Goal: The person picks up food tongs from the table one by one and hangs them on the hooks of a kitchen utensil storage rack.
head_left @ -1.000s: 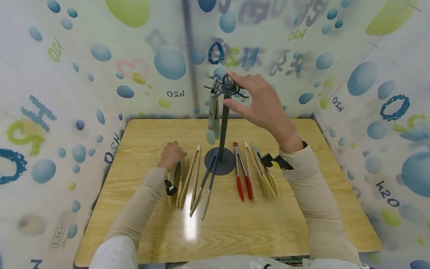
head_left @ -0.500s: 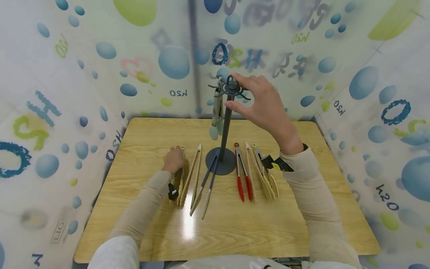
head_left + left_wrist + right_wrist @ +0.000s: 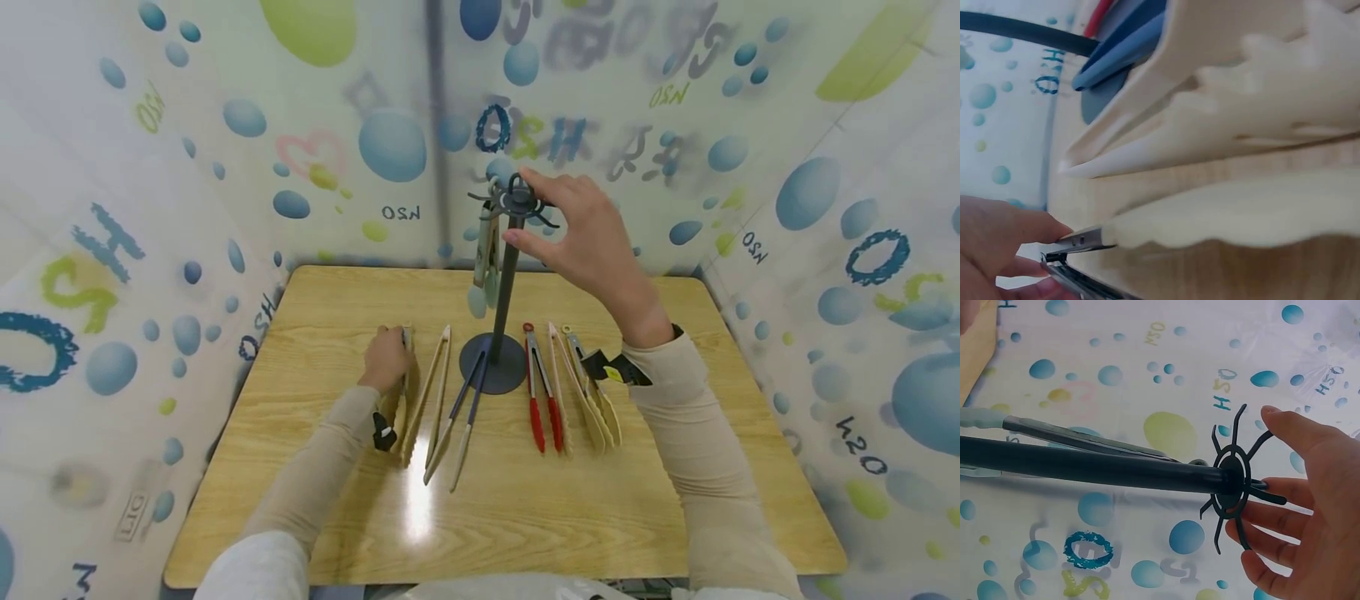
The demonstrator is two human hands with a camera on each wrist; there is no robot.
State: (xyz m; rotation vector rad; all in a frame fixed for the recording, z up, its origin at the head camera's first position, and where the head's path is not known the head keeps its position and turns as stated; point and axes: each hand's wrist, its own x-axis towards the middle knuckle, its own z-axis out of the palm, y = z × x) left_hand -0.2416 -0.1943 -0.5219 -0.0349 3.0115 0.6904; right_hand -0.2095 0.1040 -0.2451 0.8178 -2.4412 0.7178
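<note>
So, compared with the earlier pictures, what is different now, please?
The left hand has drawn back slightly. Its thumb, earlier visible across the top end of the leftmost tongs, is now hidden in the head view, and the fingers hold that end; whether they already gripped it earlier is unclear. The right hand stayed at the top of the stand; the hanging tongs and red-tipped tongs stayed put.

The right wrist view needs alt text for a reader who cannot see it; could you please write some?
A person's right grip curves around the hooked top of a black stand, whose pole runs sideways across the picture. A pair of pale-tipped metal tongs hangs alongside, before a bubble-printed wall.
</note>
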